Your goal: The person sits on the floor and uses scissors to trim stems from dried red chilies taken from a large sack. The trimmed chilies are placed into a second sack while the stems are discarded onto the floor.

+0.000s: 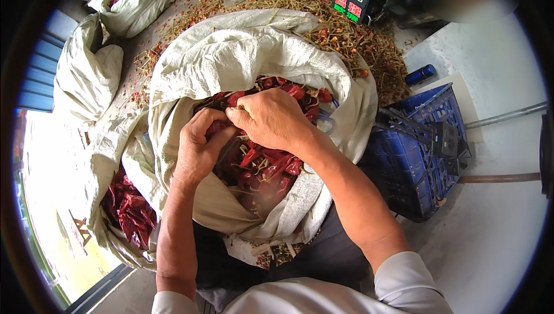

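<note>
A large white woven sack (pixel 242 58) stands before me with its mouth rolled back. Whole dried red chili peppers (pixel 266 167) with pale stems lie inside it. Over the opening, my left hand (pixel 201 141) has a red chili (pixel 215 128) between its thumb and curled fingers. My right hand (pixel 270 119) is close beside it, thumb and forefinger pinching a short brown stem (pixel 240 107). The fingertips partly hide where the stem meets the chili. At the left, a second woven sack (pixel 106 154) holds darker red chilies (pixel 130 210).
Loose stems and chili bits (pixel 372 50) cover the floor beyond the sack. To the right stands a blue plastic crate (pixel 396 175) with a black device (pixel 446 140) on it. A blue cylinder (pixel 420 74) lies behind. More white sacks (pixel 138 6) stand back left.
</note>
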Demonstrator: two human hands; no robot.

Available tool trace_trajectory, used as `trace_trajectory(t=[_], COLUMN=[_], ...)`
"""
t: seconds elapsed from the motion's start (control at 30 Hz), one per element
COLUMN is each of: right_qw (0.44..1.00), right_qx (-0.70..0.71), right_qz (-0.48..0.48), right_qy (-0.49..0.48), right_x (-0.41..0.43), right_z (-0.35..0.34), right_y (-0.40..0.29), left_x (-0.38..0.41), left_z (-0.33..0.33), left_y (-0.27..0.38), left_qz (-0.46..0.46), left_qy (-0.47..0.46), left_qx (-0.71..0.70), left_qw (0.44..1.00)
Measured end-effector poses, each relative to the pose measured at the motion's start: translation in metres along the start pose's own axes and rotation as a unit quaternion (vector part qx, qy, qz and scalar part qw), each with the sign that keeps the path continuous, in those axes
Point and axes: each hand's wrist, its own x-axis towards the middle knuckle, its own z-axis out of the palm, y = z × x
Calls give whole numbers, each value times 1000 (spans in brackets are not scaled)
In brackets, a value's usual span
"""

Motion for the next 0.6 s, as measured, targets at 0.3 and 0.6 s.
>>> trace_trajectory(t=[0.3,0.6], right_qw=[995,939], right_qx=[0,331], right_qz=[-78,13], right_qy=[63,96], right_x=[-1,4], right_z=[5,2], right_y=[-10,-31], left_x=[-2,0], left_z=[-4,-15], left_y=[10,18], left_qz=[-48,4], left_qy=[-9,49], left_qx=[38,-214], left_qw=[998,975])
